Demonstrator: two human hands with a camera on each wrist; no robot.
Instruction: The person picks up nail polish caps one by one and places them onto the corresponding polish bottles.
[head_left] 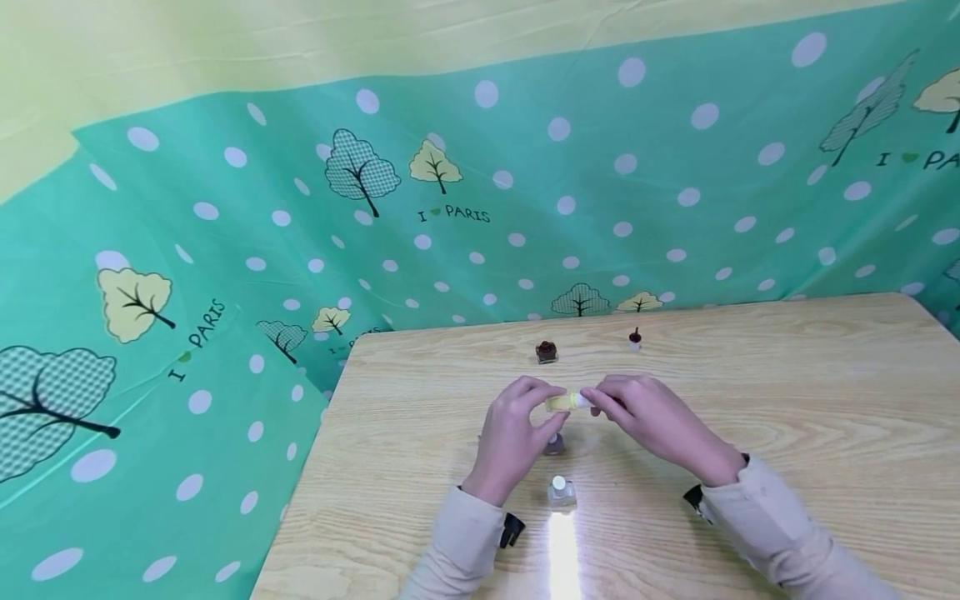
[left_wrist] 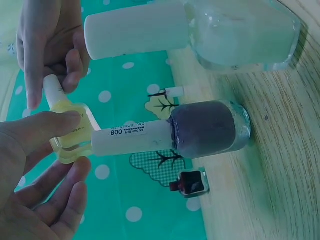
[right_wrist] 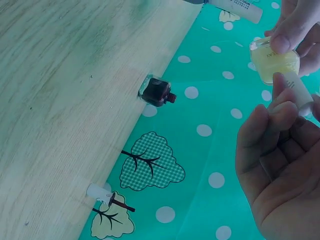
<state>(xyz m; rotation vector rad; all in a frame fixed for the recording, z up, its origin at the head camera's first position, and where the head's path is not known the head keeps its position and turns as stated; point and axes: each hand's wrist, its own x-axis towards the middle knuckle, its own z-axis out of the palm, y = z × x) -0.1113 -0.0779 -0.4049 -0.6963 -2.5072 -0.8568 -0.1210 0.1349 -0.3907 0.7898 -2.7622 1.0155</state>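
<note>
Held sideways above the table is a nail polish bottle (head_left: 557,404) of pale yellow polish with a white cap (right_wrist: 297,94). My left hand (head_left: 510,429) grips its glass body between thumb and fingers. From the other side, my right hand (head_left: 654,418) pinches the white cap, which sits against the bottle's neck. Below the left hand stands a greyish-purple nail polish bottle (left_wrist: 207,129) with a white cap, partly hidden in the head view. Closer to me is a clear nail polish bottle (head_left: 562,497), also white-capped.
Toward the table's back edge stands an uncapped dark red nail polish bottle (head_left: 547,353). To its right, a white cap (right_wrist: 99,193) rests upside down, its dark-coated brush (right_wrist: 123,204) pointing up. A green dotted cloth (head_left: 525,208) hangs behind the wooden table (head_left: 787,400).
</note>
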